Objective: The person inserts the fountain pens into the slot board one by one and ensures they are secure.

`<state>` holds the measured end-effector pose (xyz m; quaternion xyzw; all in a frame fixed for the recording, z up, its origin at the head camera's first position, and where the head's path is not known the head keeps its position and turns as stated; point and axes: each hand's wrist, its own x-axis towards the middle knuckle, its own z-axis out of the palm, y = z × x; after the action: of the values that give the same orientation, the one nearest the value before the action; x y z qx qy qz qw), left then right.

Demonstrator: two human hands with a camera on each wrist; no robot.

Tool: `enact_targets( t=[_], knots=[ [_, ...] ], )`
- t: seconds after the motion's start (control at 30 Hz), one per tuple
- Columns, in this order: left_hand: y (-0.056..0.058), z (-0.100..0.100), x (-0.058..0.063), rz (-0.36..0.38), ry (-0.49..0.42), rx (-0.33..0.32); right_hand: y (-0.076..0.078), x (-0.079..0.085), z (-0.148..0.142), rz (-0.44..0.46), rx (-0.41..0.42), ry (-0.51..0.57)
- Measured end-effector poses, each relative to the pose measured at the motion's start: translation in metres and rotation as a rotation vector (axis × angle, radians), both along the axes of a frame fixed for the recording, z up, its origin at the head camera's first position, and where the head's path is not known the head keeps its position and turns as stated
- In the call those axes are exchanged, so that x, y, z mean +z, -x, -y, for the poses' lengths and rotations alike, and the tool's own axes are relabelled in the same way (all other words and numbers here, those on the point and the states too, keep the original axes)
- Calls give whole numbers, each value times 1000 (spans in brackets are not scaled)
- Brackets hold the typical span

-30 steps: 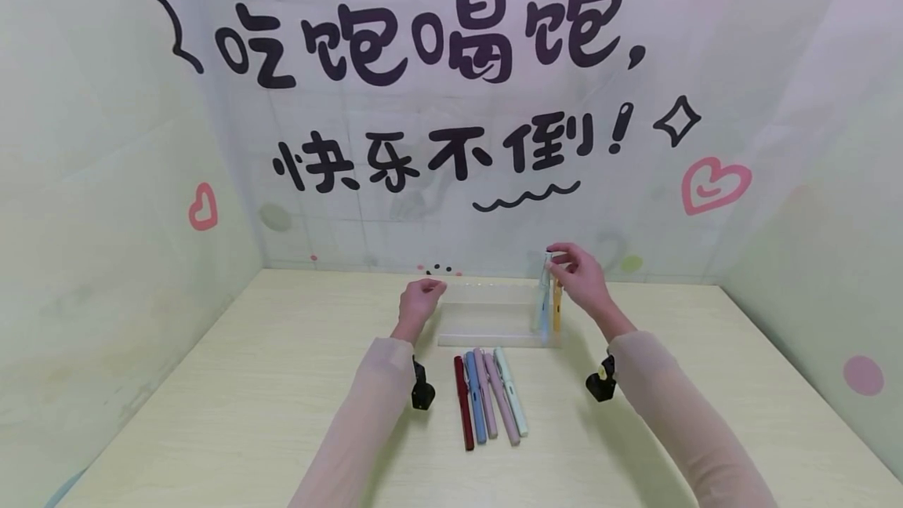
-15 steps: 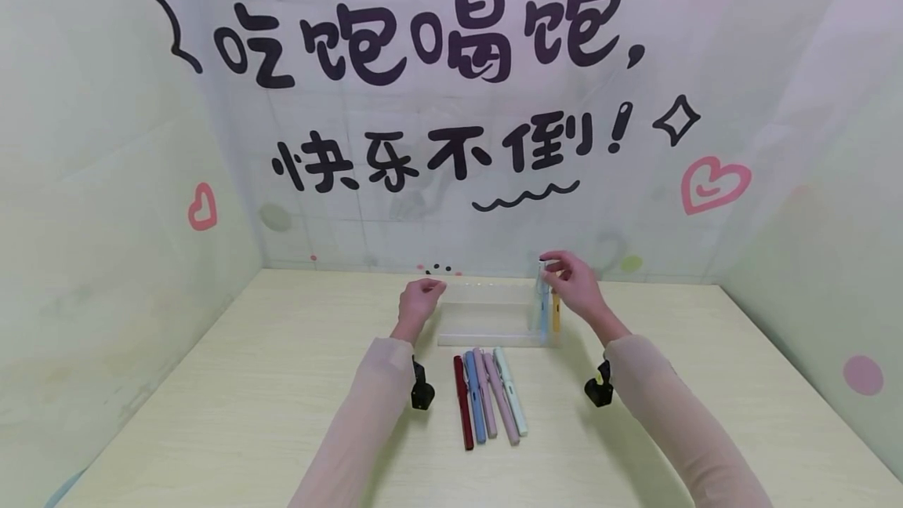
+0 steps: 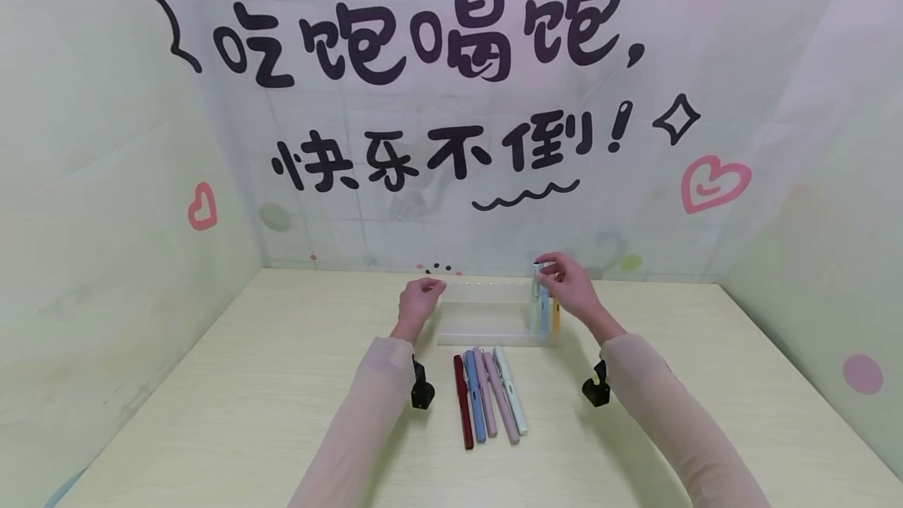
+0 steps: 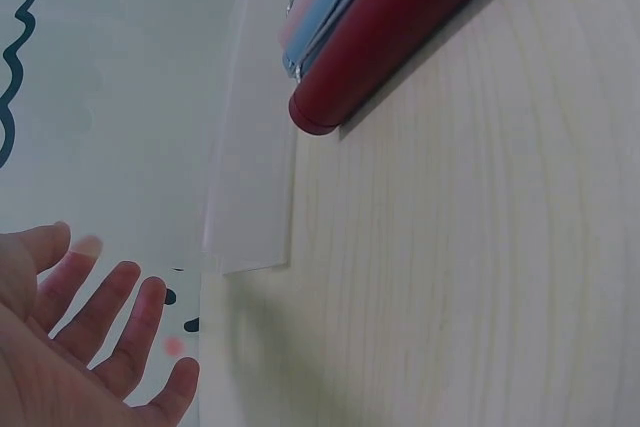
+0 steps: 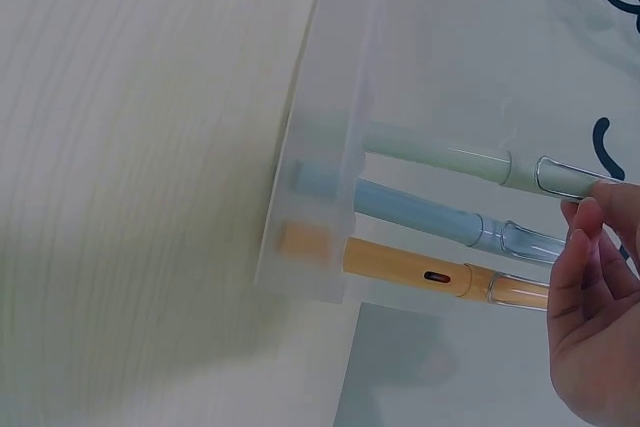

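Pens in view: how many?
8. On the table: red, blue, pink, second pink, mint. In the rack: orange, light-blue, and pale-green, pinched by the right hand.

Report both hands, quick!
Left hand: open, at the clear pen holder; contact unclear.
Right hand: closed, pinching the upright pale green pen.

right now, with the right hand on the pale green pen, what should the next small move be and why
Probably loosen the right hand and let the pale green pen go: its lower end appears to be behind the front wall of the clear holder, and it stands nearly parallel to the blue pen and orange pen.
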<state>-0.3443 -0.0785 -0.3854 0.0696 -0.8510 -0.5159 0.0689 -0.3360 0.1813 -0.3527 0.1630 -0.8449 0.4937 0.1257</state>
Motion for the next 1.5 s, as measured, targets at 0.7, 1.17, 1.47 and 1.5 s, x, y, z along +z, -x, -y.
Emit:
enact_targets(
  t=[0.7, 1.17, 1.47, 1.5],
  knots=[
    [0, 0, 0, -6, -18, -11, 3, -2, 3, -75, -100, -148],
    [2, 1, -2, -13, -23, -9, 8, -7, 3, -54, -86, -245],
    [2, 1, -1, 15, -22, -4, 13, -9, 3, -64, -82, -289],
    [1, 1, -1, 18, -21, -1, 13, -9, 3, -59, -83, -293]
  ],
)
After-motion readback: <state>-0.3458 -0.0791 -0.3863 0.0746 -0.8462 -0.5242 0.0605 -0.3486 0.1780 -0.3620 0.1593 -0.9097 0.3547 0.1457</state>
